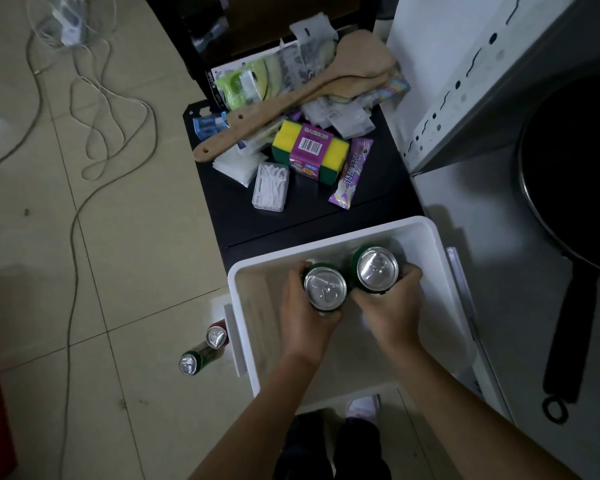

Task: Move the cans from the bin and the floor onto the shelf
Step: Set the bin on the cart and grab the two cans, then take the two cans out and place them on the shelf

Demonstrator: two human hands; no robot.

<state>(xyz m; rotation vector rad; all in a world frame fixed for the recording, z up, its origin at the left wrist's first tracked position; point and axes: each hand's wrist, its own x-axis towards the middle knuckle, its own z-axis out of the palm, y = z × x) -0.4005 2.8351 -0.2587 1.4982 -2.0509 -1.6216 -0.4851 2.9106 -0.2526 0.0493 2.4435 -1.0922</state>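
Observation:
Two green cans stand upright over the white bin [243, 271]. My left hand [303, 317] is wrapped around the left green can [325, 287]. My right hand [388, 306] grips the right green can [377, 269], which sits slightly higher and farther back. On the floor left of the bin stand a red can [217, 336] and another green can [189, 363], both upright and untouched. The black shelf [243, 216] lies just beyond the bin, its front part bare.
The shelf's back half holds a wooden spatula [291, 102], a yellow sponge pack [310, 150], a floss-pick box [270, 187] and packets. A black pan [575, 202] rests on the white counter at right. Cables [84, 133] trail over the tiled floor at left.

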